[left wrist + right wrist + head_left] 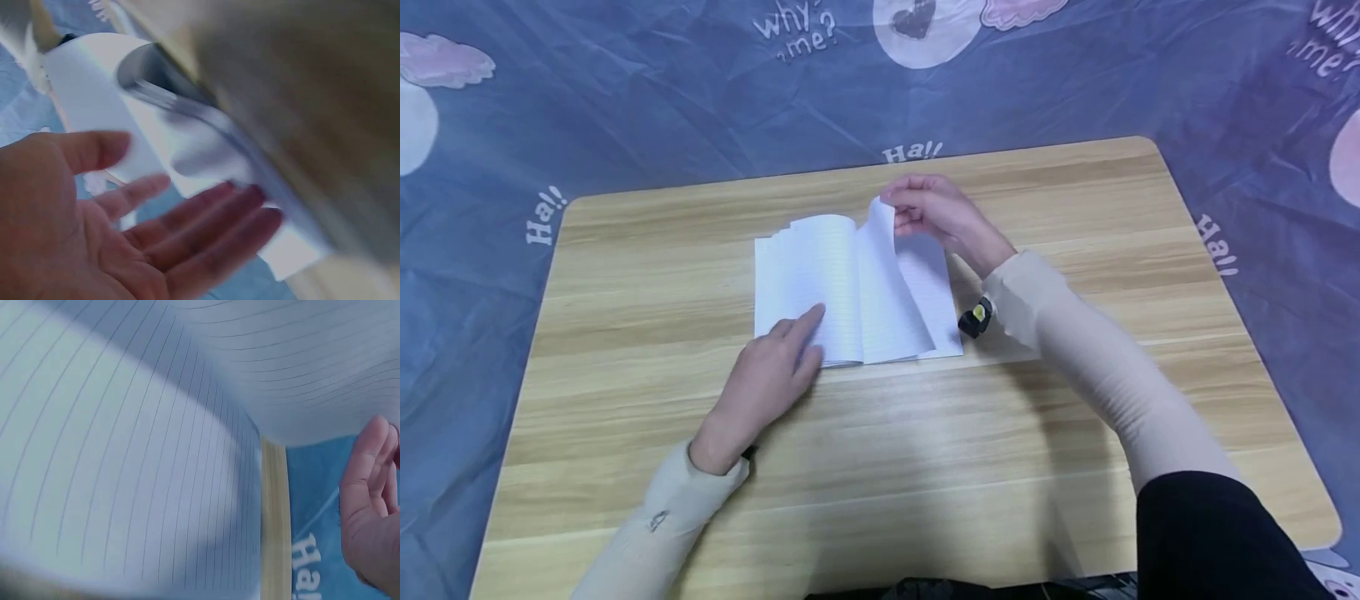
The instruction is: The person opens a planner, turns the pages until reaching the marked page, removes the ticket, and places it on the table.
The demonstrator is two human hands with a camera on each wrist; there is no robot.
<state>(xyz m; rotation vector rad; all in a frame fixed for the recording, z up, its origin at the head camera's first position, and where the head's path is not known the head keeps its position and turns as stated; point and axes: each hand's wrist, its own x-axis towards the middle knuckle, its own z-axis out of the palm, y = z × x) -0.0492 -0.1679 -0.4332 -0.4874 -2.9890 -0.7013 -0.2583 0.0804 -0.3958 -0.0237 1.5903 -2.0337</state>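
An open lined notebook (826, 287) lies on the wooden table, its left pages fanned in a low curve. My right hand (943, 215) pinches the top outer corner of a raised page (887, 292), which bends up off the right side. In the right wrist view that raised leaf (300, 359) arches over the ruled page below (144, 444), beside my right hand (375, 512). With fingers extended, my left hand (767, 375) rests at the lower part of the left pages. Blurred in the left wrist view, my left hand (144, 231) has its fingertips at the notebook's edge.
The wood-grain table (925, 467) has rounded corners. Blue printed cloth (662, 100) surrounds it at the back and sides. A small black device (976, 317) sits at the right wrist, close to the notebook's right edge. Dark items show at the table's front edge.
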